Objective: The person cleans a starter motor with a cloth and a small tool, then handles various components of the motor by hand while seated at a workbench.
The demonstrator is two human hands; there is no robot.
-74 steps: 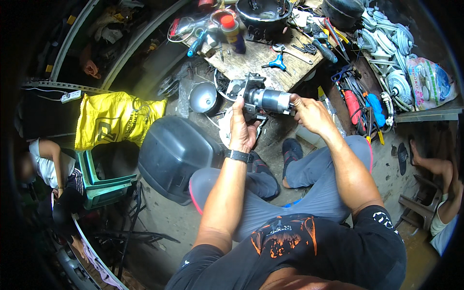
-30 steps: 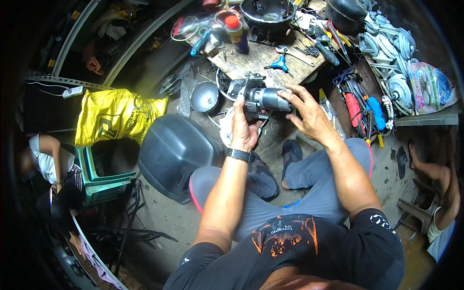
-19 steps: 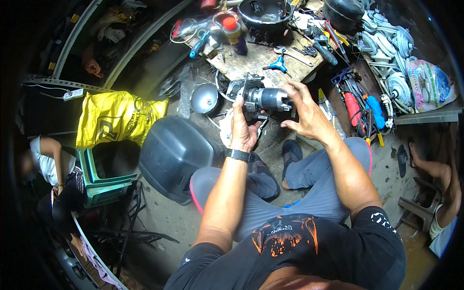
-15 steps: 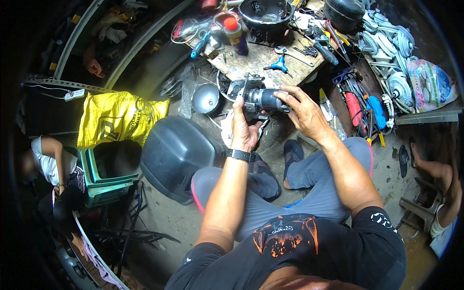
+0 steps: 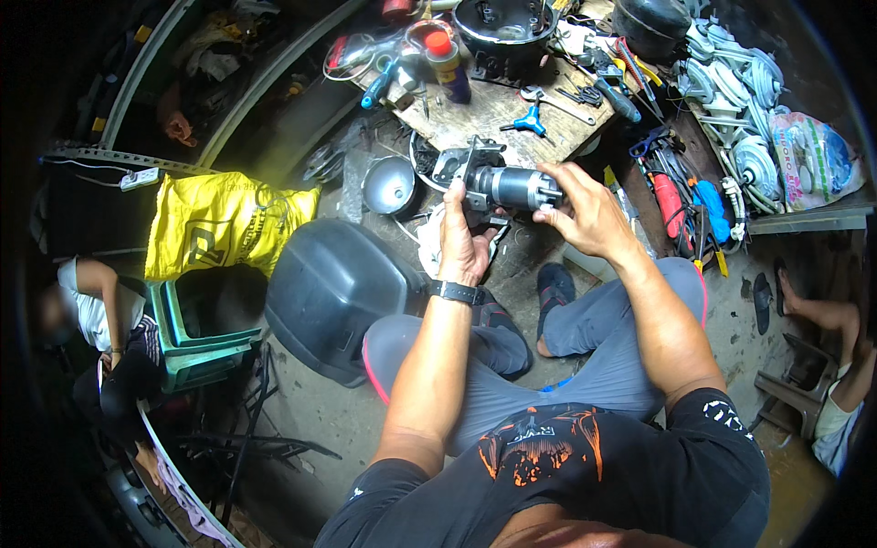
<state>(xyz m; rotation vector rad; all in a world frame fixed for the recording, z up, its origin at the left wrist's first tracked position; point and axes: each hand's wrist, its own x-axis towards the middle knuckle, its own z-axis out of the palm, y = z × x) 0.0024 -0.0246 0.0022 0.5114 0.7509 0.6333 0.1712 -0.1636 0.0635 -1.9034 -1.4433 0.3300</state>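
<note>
A metal assembly (image 5: 476,175) with a squarish bracket and a black-and-silver cylinder (image 5: 512,187) pointing right is held over the front of the cluttered bench. My left hand (image 5: 457,237), a watch on its wrist, grips the bracket from below, thumb up along its side. My right hand (image 5: 585,215) is curled at the cylinder's right end, thumb and fingertips on its notched silver cap (image 5: 546,190). A silver bowl-shaped part (image 5: 388,185) lies just left of the assembly, and a white item (image 5: 429,247) lies beneath my left hand, partly hidden.
Wooden bench (image 5: 475,123) holds a spray can (image 5: 446,68), wrench, screwdrivers, black pot. Tool tray (image 5: 671,201) and white pulley-like parts (image 5: 744,110) are right. Yellow sack (image 5: 224,219), black box (image 5: 338,301), green stools (image 5: 187,333) are left. A seated person (image 5: 114,310) is left; another's legs (image 5: 822,315) right.
My right hand has shifted several times around the cylinder's end: its fingers lay over the top half a second ago and are now bunched at the cap. My left hand keeps its hold.
</note>
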